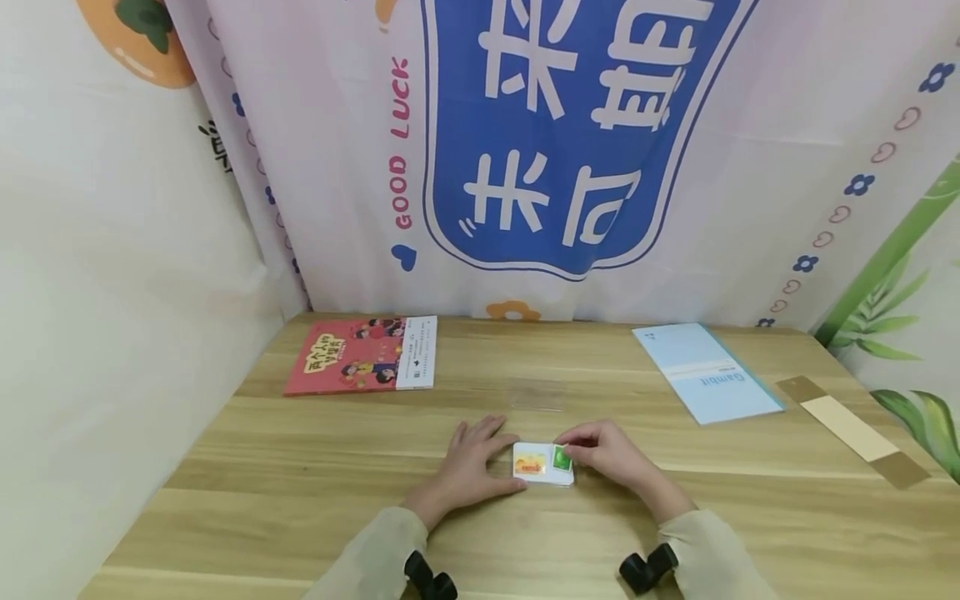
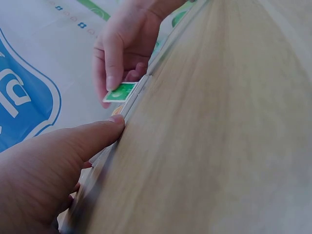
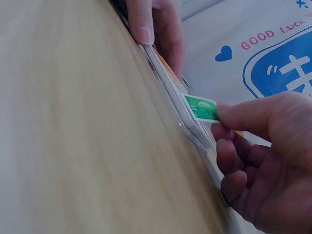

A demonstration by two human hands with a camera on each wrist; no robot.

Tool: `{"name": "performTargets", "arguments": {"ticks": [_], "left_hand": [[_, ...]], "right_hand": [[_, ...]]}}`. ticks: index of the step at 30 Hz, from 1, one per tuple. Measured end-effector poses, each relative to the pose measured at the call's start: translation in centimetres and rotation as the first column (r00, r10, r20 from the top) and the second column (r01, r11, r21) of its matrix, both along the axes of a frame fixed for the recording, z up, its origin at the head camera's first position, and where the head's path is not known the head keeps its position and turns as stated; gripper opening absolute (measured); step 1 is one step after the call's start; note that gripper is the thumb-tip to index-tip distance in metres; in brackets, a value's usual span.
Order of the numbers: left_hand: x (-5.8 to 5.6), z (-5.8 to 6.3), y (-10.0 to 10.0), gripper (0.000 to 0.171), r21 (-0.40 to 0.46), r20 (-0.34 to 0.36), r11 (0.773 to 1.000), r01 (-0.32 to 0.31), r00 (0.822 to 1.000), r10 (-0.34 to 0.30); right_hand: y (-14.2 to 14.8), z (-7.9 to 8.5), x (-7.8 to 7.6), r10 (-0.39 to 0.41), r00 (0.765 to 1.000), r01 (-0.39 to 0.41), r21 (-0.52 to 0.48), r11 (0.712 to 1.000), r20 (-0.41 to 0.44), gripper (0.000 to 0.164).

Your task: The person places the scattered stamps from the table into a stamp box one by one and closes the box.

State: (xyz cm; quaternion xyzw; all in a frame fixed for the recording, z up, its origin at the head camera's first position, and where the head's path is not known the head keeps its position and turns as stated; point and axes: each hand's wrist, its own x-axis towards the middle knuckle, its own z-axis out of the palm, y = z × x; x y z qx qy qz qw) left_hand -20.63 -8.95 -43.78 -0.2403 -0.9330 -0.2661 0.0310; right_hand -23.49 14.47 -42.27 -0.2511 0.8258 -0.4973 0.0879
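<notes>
card stack (image 1: 549,469) lies flat on the wooden table (image 1: 285,500), its white top face bearing an orange picture (image 1: 530,464). right hand (image 1: 609,454) pinches a small green card (image 1: 561,458), tilted, at the stack's right end. left hand (image 1: 474,465) is spread, thumb touching the stack's near left corner.

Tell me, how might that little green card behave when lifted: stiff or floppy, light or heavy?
The green card seems fairly stiff: pinched at one edge by the right hand, it shows no clear bend. Small and thin, it's probably light. Its flat shape makes rolling unlikely.
</notes>
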Motion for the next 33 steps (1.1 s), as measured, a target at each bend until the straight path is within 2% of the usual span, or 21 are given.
{"name": "performTargets", "arguments": {"ticks": [7, 16, 18, 25, 33], "left_hand": [[-0.2, 0.2, -0.1, 0.063, 0.014, -0.008, 1.0, -0.002, 1.0, 0.002], [-0.3, 0.0, -0.1, 0.063, 0.001, 0.004, 1.0, -0.011, 1.0, 0.011], [-0.4, -0.1, -0.1, 0.063, 0.001, 0.002, 1.0, -0.006, 1.0, 0.006], [-0.4, -0.1, 0.0, 0.062, 0.017, -0.009, 1.0, 0.016, 1.0, -0.016], [-0.3, -0.2, -0.2, 0.062, 0.014, -0.015, 1.0, 0.017, 1.0, -0.017]], "right_hand": [[-0.6, 0.3, 0.0, -0.018, 0.996, 0.026, 0.094, 0.995, -0.088, 0.011], [-1.6, 3.1, 1.9, -0.015, 0.995, 0.024, 0.099, 0.995, -0.097, 0.012], [-1.5, 2.7, 1.8, -0.019, 0.995, 0.029, 0.099, 0.995, -0.097, 0.012], [-0.7, -0.2, 0.4, -0.043, 0.992, 0.055, 0.1, 0.993, -0.119, 0.012], [-1.1, -1.0, 0.5, -0.096, 0.989, 0.107, 0.103, 0.989, -0.112, 0.012]]}}
